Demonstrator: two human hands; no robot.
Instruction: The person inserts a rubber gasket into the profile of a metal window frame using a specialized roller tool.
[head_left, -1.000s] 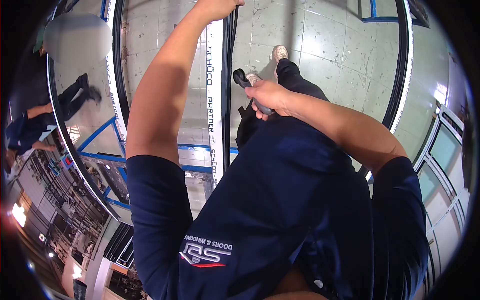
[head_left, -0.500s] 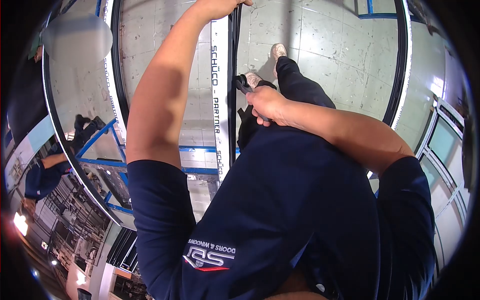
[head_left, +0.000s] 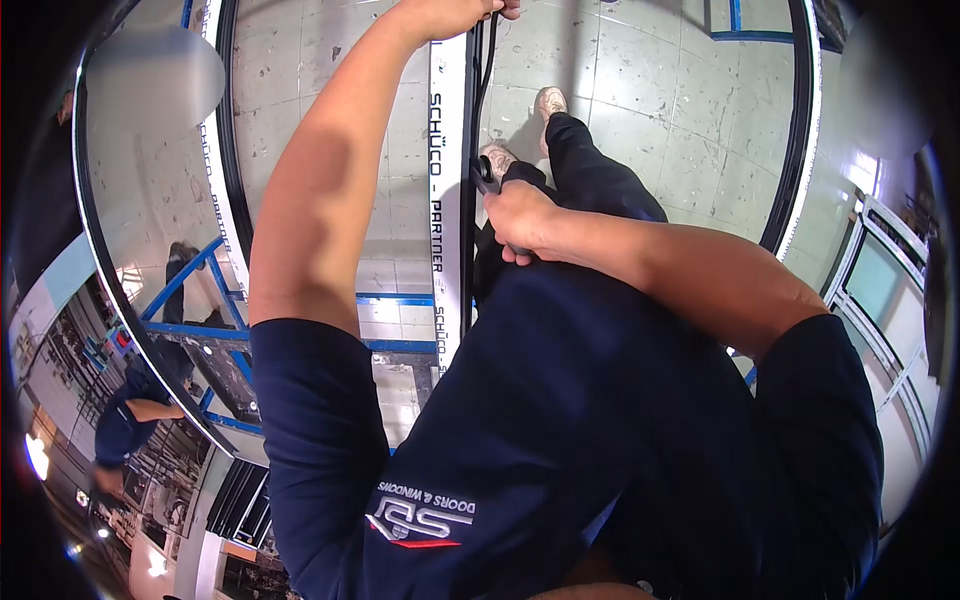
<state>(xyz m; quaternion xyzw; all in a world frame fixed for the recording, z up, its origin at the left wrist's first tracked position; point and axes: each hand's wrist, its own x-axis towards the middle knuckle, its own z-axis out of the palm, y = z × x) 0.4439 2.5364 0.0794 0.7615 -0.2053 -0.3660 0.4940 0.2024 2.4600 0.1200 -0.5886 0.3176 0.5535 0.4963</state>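
At the top edge, my left hand [head_left: 460, 14] pinches a black rubber strip [head_left: 488, 68], which runs down from the fingertips to the white-taped frame bar. My right hand [head_left: 520, 215] is closed round a dark hand tool [head_left: 487, 180] with a rounded black head. That head lies right at the black inner edge of the frame bar [head_left: 451, 130], whose white tape carries printed lettering. Some of the tool is hidden in my palm. My left forearm reaches over the bar's left side.
Blue metal stands [head_left: 395, 346] show beneath the frame. A second white-taped bar [head_left: 217, 150] runs along the left, and a curved dark bar [head_left: 795, 150] along the right. White frames [head_left: 880, 280] lean at far right. Another person [head_left: 130, 420] works at far left.
My left hand has shifted slightly right, and more of the black strip shows below it. The tool remains beside the bar. The other person at far left has moved toward the right.
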